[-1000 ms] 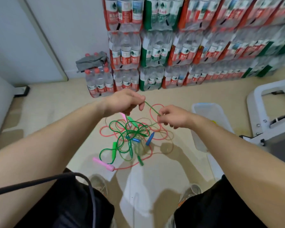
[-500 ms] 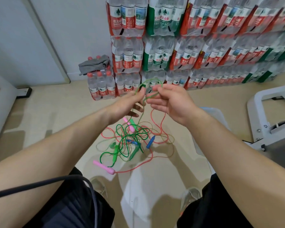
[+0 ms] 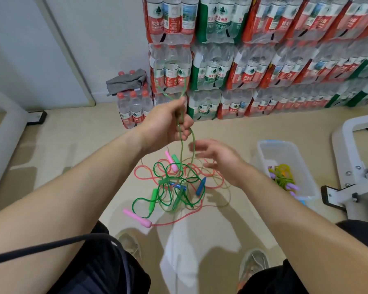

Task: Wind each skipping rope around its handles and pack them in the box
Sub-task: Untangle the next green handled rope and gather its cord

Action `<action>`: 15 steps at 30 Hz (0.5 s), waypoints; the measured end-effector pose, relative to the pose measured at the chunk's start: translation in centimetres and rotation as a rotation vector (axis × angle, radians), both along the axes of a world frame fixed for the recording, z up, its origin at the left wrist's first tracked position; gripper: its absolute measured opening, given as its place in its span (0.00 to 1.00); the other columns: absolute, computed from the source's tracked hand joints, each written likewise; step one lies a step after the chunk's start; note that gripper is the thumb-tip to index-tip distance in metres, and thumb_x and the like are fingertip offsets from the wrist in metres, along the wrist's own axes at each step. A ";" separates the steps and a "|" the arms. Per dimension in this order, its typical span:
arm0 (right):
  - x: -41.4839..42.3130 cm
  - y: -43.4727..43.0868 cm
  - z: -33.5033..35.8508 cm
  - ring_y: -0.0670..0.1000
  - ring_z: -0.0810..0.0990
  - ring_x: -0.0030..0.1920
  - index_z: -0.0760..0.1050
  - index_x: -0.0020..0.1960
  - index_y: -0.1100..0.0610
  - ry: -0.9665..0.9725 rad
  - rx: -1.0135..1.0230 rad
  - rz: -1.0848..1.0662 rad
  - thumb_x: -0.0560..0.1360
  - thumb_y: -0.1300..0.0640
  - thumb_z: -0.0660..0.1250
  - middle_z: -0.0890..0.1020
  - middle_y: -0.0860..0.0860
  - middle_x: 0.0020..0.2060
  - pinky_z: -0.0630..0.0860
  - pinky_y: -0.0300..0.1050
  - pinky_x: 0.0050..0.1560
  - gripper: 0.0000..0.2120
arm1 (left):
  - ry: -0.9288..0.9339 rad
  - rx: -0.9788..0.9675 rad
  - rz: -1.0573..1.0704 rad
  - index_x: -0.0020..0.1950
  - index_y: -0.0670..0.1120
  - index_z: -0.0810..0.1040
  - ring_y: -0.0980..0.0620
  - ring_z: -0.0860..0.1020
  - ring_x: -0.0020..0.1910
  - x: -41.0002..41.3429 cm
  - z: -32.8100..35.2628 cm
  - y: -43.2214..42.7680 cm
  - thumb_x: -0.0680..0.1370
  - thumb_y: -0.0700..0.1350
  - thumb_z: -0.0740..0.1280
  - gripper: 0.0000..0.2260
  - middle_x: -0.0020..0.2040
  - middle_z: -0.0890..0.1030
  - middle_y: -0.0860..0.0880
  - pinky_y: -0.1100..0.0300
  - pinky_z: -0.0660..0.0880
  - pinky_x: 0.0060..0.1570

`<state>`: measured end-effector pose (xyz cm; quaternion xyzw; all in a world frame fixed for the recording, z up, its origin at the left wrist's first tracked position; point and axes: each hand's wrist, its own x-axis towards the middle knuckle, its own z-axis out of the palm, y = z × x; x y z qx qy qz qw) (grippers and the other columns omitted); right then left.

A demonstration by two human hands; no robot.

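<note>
The left hand [image 3: 166,124] is raised above the tangle of skipping ropes [image 3: 174,185] on the floor [image 3: 72,149]. Its fingers [image 3: 186,124] are curled tight around the green skipping rope [image 3: 181,147]. A loop of that rope stands up over the fist. Two strands drop almost straight down from the fist into the tangle, so the rope's free run lies vertical between fist and pile.

The right hand [image 3: 219,162] hangs above the tangle's right side, lower than the left hand and just beside the two strands. Its fingers are spread and hold nothing, and it is blurred. It is the nearer free hand to the hanging strands. The likely next move is for it to close on them from the right and draw the rope up out of the pile. Which green handle in the tangle belongs to this rope cannot be told.

The clear plastic box [image 3: 285,151] sits on the floor to the right of the tangle, with wound ropes [image 3: 282,177] already inside.
</note>
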<state>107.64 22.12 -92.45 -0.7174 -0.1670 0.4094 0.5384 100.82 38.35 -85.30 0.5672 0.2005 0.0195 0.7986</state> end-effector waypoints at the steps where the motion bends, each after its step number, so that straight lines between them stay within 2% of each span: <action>1: -0.5 0.0 -0.5 0.47 0.78 0.56 0.83 0.51 0.50 0.006 -0.035 0.094 0.69 0.59 0.62 0.84 0.50 0.57 0.70 0.46 0.51 0.14 | 0.001 -0.055 0.017 0.40 0.48 0.65 0.48 0.70 0.27 0.1 0.1 0.2 0.85 0.52 0.55 0.15 0.29 0.72 0.47 0.62 0.69 0.27; 4: -1.6 0.0 -2.1 0.47 0.79 0.48 0.83 0.47 0.57 -0.025 -0.186 0.300 0.73 0.53 0.67 0.85 0.51 0.49 0.71 0.45 0.48 0.10 | -0.029 -0.148 0.104 0.40 0.48 0.65 0.50 0.70 0.26 0.5 0.2 0.9 0.85 0.52 0.54 0.15 0.28 0.72 0.47 0.64 0.70 0.26; 6: -1.6 -0.4 -3.5 0.48 0.78 0.45 0.82 0.46 0.58 -0.142 -0.321 0.374 0.80 0.54 0.63 0.85 0.54 0.47 0.71 0.44 0.44 0.12 | -0.035 -0.153 0.198 0.41 0.48 0.65 0.50 0.71 0.24 0.8 0.2 1.4 0.85 0.52 0.54 0.14 0.28 0.73 0.48 0.65 0.70 0.25; 8: -0.9 -1.3 -4.7 0.50 0.78 0.42 0.81 0.43 0.57 -0.228 -0.428 0.353 0.81 0.56 0.60 0.85 0.59 0.48 0.70 0.42 0.39 0.13 | -0.015 -0.120 0.316 0.44 0.46 0.67 0.50 0.72 0.23 1.1 -0.2 2.1 0.85 0.51 0.55 0.13 0.28 0.74 0.47 0.64 0.71 0.25; 11: 0.4 -2.7 -4.9 0.50 0.80 0.36 0.76 0.42 0.56 -0.112 -0.453 0.165 0.83 0.57 0.58 0.85 0.55 0.42 0.73 0.41 0.37 0.14 | 0.062 0.093 0.430 0.51 0.42 0.71 0.49 0.74 0.24 1.5 -1.3 3.4 0.85 0.50 0.55 0.12 0.28 0.77 0.46 0.61 0.73 0.26; 13: 1.2 -2.7 -3.8 0.53 0.84 0.35 0.75 0.45 0.57 0.024 -0.314 -0.053 0.84 0.57 0.57 0.85 0.56 0.42 0.78 0.41 0.35 0.12 | 0.100 0.309 0.387 0.52 0.43 0.68 0.47 0.75 0.27 1.3 -2.1 3.8 0.85 0.46 0.53 0.09 0.30 0.79 0.45 0.58 0.75 0.30; 15: 1.8 -2.2 -2.0 0.55 0.86 0.37 0.74 0.46 0.58 0.101 -0.128 -0.218 0.85 0.56 0.57 0.85 0.57 0.41 0.80 0.43 0.34 0.12 | 0.150 0.486 0.247 0.50 0.45 0.70 0.46 0.77 0.34 0.8 -2.5 3.5 0.85 0.44 0.53 0.08 0.36 0.80 0.44 0.56 0.75 0.35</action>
